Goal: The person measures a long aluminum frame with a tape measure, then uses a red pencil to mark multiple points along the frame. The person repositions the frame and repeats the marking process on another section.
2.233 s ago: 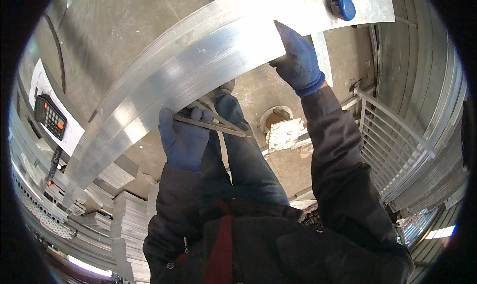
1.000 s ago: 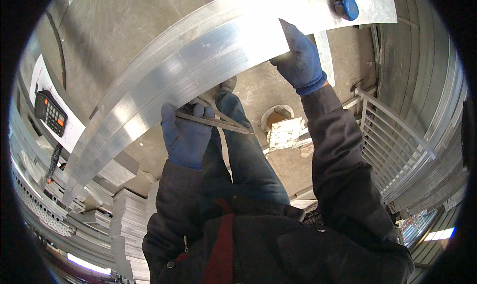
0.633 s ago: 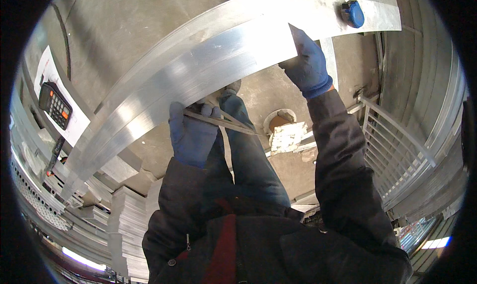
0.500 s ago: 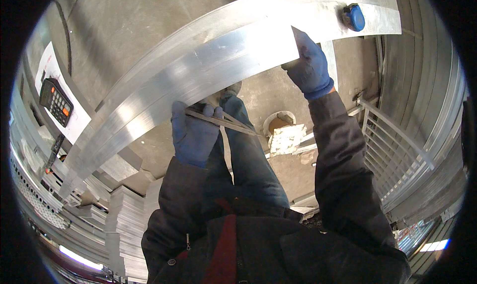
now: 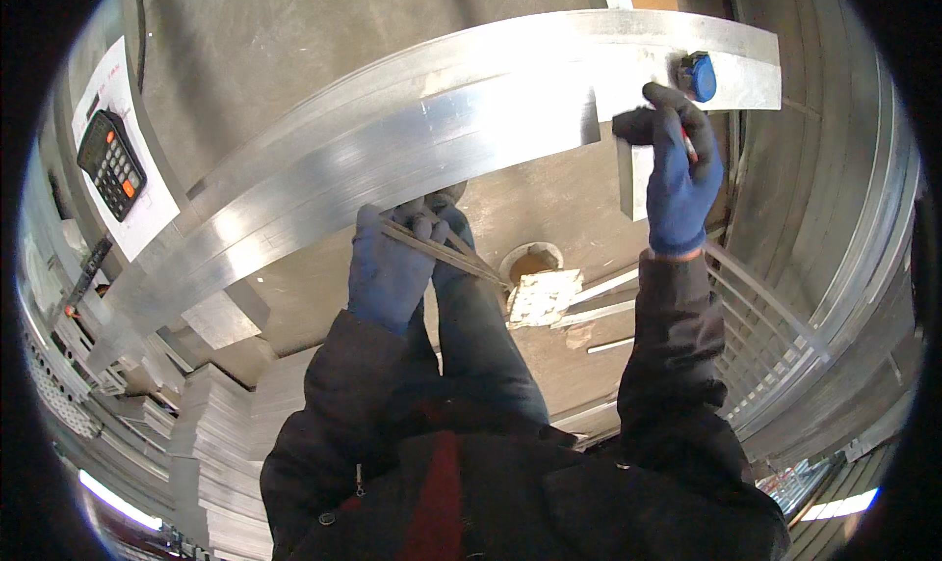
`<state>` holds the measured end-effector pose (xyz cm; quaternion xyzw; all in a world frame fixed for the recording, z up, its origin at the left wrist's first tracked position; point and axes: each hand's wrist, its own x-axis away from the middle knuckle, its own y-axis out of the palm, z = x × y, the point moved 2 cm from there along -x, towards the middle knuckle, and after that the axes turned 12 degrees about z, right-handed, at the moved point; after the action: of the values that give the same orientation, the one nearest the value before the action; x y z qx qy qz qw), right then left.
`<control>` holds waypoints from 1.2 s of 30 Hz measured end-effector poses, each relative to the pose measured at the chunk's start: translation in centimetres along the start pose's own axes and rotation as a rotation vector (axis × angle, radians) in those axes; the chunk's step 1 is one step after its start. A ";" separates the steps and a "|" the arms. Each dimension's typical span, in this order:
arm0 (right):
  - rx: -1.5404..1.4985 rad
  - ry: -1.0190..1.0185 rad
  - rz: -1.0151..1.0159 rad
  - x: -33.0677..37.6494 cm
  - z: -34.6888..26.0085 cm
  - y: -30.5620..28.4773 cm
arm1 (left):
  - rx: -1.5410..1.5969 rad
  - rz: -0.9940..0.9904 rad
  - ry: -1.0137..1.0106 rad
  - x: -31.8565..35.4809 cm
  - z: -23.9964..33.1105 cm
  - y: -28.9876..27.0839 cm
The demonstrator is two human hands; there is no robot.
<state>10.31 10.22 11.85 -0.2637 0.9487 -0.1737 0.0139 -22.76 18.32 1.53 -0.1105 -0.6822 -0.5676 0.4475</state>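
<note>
My left hand (image 5: 391, 271), in a blue-grey glove, is closed around thin metal strips (image 5: 456, 255) that form a narrow V, beside the near edge of a shiny metal sheet (image 5: 461, 134). That sheet lies along a longer metal piece (image 5: 754, 82), which looks curved through the lens. Off the sheet's right end, my gloved right hand (image 5: 679, 188) has its fingers curled, with a slim red object (image 5: 690, 147) between them; its kind is mostly hidden. Just beyond that hand, a blue and black tape measure (image 5: 702, 77) rests on the longer piece.
A black calculator (image 5: 112, 164) sits on a white paper sheet (image 5: 162, 222) at the left. Stacked pale metal profiles (image 5: 221, 443) stand at lower left. A light metal rack (image 5: 760, 316) is at the right. On the floor lie a round container (image 5: 535, 259) and a whitish block (image 5: 545, 298).
My right hand has let go of the sheet's right end and moved right and nearer; a red object now shows in its fingers. The left hand keeps its hold on the strips.
</note>
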 end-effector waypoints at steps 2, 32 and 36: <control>-0.074 0.014 -0.169 0.8 -1.8 -0.2 | 0.003 0.014 -0.004 -0.1 -0.1 0.0; 0.149 0.040 -0.277 1.7 -0.8 0.6 | 0.008 0.135 0.030 0.3 0.0 1.8; 0.138 -0.076 -0.084 1.6 -1.4 0.4 | 0.016 0.014 0.030 0.0 0.2 2.2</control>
<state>8.55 10.19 13.09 -0.3081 0.9214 -0.2288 0.0607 -21.39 19.20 3.00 -0.1031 -0.6793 -0.5604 0.4624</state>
